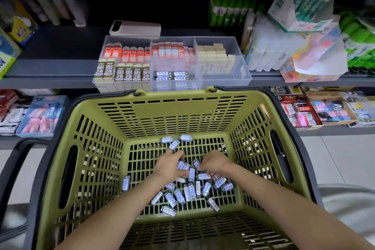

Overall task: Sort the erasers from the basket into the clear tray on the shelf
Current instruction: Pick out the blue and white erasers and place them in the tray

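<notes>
Several small black erasers with blue-and-white labels (190, 191) lie scattered on the floor of the olive-green basket (176, 113). Both my hands reach down into the pile. My left hand (169, 165) has its fingers curled round a few erasers. My right hand (213, 161) pinches one eraser at its fingertips. The clear divided tray (241, 71) stands on the shelf just beyond the basket. Its front middle compartment holds a few matching black erasers (172, 76); other compartments hold orange, white, cream and 2B erasers.
A beige case (135, 28) lies behind the tray. Glue sticks and boxes (288, 32) crowd the shelf to the right, books and boxes to the left. The lower shelf carries more stationery packs (316, 110). The basket's black handle (18, 160) hangs at the left.
</notes>
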`<state>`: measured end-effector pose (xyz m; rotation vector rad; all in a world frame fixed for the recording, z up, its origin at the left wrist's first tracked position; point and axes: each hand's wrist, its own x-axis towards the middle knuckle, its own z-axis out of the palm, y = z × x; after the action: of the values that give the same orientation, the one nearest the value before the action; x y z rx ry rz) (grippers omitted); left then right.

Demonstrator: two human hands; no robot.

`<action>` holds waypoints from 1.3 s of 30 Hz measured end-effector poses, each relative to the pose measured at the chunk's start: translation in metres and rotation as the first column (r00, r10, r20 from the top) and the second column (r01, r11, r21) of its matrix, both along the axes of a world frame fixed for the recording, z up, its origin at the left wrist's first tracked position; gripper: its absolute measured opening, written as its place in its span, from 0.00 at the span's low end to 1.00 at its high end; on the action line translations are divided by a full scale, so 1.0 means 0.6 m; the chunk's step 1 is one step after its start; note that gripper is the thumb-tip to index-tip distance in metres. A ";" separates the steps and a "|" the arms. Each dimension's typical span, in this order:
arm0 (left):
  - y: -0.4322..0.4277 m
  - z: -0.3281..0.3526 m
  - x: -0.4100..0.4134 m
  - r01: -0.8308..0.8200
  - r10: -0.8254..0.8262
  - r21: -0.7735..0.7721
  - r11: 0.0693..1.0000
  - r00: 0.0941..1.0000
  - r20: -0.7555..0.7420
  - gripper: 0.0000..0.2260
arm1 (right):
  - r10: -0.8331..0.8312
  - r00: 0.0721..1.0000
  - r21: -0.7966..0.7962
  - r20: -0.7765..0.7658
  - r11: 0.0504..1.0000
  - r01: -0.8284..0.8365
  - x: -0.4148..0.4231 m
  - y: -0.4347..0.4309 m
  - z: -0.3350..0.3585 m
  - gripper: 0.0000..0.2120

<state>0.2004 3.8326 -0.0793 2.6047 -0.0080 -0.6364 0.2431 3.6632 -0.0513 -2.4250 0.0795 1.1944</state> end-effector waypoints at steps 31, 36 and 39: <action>0.066 0.204 -0.015 -0.604 0.227 -0.623 0.497 0.784 -0.578 0.22 | -0.463 0.801 0.724 -0.380 0.389 0.569 -0.005 0.078 0.128 0.09; 0.072 0.238 -0.017 -0.384 0.304 -0.730 0.565 0.920 -0.248 0.13 | -0.445 0.860 0.847 -0.251 0.329 0.417 -0.019 0.085 0.194 0.12; 0.081 0.255 -0.017 -0.281 0.256 -0.754 0.594 0.954 -0.154 0.12 | -0.424 0.879 0.881 -0.216 0.304 0.363 -0.021 0.084 0.224 0.10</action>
<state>0.1902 3.8813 0.0737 1.6975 0.1026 -0.4209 0.2306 3.7139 0.0829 -1.2999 -0.0020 0.6237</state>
